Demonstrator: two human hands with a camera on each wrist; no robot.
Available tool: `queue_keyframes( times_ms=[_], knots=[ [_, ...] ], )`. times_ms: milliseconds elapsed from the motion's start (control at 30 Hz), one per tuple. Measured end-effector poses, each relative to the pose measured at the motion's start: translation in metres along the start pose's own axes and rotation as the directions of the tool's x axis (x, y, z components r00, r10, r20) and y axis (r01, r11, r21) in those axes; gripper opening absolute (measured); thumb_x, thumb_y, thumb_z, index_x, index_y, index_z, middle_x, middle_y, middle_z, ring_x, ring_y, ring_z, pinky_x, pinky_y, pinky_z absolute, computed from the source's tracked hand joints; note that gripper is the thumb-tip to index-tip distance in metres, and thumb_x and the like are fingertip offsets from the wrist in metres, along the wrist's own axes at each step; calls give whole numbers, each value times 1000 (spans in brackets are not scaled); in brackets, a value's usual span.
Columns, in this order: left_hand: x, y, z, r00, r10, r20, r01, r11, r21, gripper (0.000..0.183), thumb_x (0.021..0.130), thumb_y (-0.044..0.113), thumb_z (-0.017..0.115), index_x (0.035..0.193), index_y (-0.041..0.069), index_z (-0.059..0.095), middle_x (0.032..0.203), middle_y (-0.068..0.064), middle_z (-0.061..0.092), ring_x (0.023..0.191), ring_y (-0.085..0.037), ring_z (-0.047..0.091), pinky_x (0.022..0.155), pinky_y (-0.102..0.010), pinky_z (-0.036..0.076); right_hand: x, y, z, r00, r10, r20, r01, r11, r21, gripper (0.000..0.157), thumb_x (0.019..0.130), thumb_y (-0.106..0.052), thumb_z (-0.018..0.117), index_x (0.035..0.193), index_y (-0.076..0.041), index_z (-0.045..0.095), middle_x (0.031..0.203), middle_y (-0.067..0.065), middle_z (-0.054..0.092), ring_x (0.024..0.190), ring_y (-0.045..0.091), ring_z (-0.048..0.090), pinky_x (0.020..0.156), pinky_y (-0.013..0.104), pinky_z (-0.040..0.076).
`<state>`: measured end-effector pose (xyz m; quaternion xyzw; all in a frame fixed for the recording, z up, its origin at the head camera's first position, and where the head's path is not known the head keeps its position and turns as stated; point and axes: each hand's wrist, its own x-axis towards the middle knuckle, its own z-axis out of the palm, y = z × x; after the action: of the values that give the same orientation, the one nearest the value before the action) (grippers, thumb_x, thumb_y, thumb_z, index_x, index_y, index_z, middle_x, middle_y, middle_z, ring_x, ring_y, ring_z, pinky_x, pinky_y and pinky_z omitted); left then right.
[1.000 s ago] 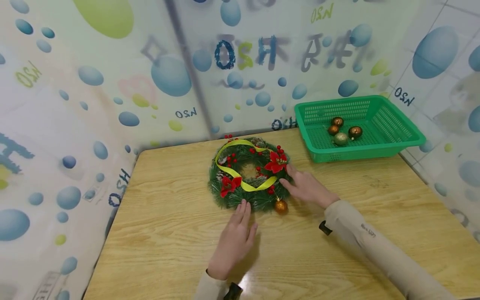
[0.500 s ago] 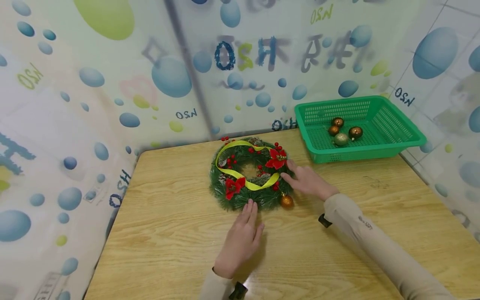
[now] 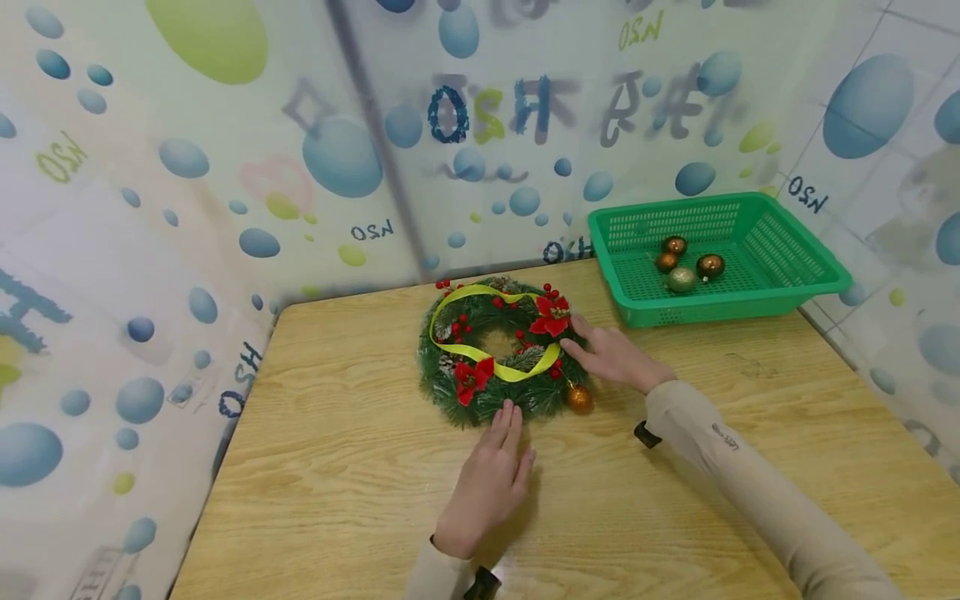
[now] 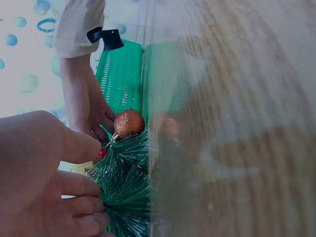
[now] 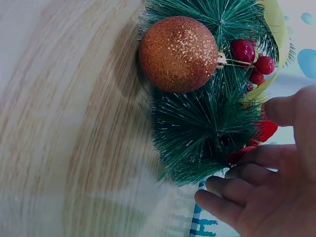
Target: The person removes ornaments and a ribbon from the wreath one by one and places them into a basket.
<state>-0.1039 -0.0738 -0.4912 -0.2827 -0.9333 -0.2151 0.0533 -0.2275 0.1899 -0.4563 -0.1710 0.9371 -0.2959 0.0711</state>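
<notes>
A green Christmas wreath (image 3: 442, 392) lies flat on the wooden table, decorated with red poinsettias, red berries, pinecones and a loose yellow ribbon (image 3: 472, 352). From its near right edge an orange glitter bauble (image 3: 580, 398) hangs by a gold cap, large in the right wrist view (image 5: 177, 54). My left hand (image 3: 486, 483) touches the wreath's near edge with extended fingertips. At the right side, my right hand (image 3: 615, 357) rests its fingers on the greenery beside a poinsettia (image 3: 551, 317), its thumb apart. Neither hand curls round anything. The wreath's underside is hidden.
A green plastic basket (image 3: 720, 312) stands at the back right, holding several brown baubles (image 3: 710, 266) and a pale gold one (image 3: 681, 279). A bubble-patterned wall covering (image 3: 465, 200) closes off the back and both sides of the table (image 3: 330, 433).
The wreath has turned slightly counterclockwise seen from above, its bauble and front poinsettia shifting right. My left hand has moved right along with the near edge. The right hand has barely moved.
</notes>
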Motion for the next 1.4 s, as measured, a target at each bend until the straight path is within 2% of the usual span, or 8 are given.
queue_keyframes(
  times_ms=[300,467,533,633,733,867,1000,1400],
  knots=[
    [-23,-24,-40,990,-135,-49,123,974,-193,63,109,28,47,159,-1,24,167,-18,19,148,-36,34,121,-49,33,-29,6,5,993,-77,-85,74,997,-36,70,107,-35,49,154,11,26,143,37,49,71,44,69,109,60,47],
    [-19,-61,-62,970,-223,-100,196,954,-227,65,108,25,49,160,1,19,168,-16,16,149,-35,30,122,-51,31,-53,-1,9,973,-134,-186,120,989,-86,56,102,-21,61,143,14,47,90,25,71,47,15,51,84,48,60],
    [-12,-78,-62,964,-251,-86,227,947,-226,66,108,23,49,160,0,17,167,-18,14,150,-37,29,123,-52,30,-60,-6,12,966,-145,-214,124,986,-108,50,100,-18,63,137,15,54,66,12,63,41,5,24,77,44,60],
    [-2,-100,-59,950,-309,-46,289,926,-244,66,108,23,48,161,1,15,168,-18,13,152,-36,25,125,-51,27,-67,-14,21,961,-145,-234,120,986,-118,46,97,-16,68,131,14,60,67,12,65,40,0,21,70,42,61],
    [5,-113,-54,940,-340,-21,322,907,-273,66,108,23,49,161,2,16,168,-19,14,154,-35,22,126,-49,24,-69,-19,33,952,-150,-267,118,984,-132,43,93,-15,73,125,13,64,94,24,74,48,7,52,75,46,63],
    [13,-116,-48,945,-327,4,313,899,-305,67,108,24,48,161,2,14,168,-19,14,155,-34,19,127,-48,21,-69,-21,46,937,-151,-314,114,984,-134,39,87,-13,79,116,11,66,100,22,75,73,18,67,67,35,61],
    [16,-114,-43,940,-340,29,332,892,-307,68,108,27,47,161,2,13,169,-16,11,156,-34,17,128,-47,19,-64,-20,54,927,-156,-341,121,985,-122,38,84,-12,82,111,9,66,88,13,71,66,13,58,55,25,50],
    [17,-110,-40,929,-365,67,368,883,-293,69,109,31,45,161,3,11,170,-15,7,157,-32,15,129,-46,17,-59,-20,56,935,-104,-340,75,992,-97,34,84,-12,82,108,6,65,92,15,72,72,14,64,59,26,54]
  ],
)
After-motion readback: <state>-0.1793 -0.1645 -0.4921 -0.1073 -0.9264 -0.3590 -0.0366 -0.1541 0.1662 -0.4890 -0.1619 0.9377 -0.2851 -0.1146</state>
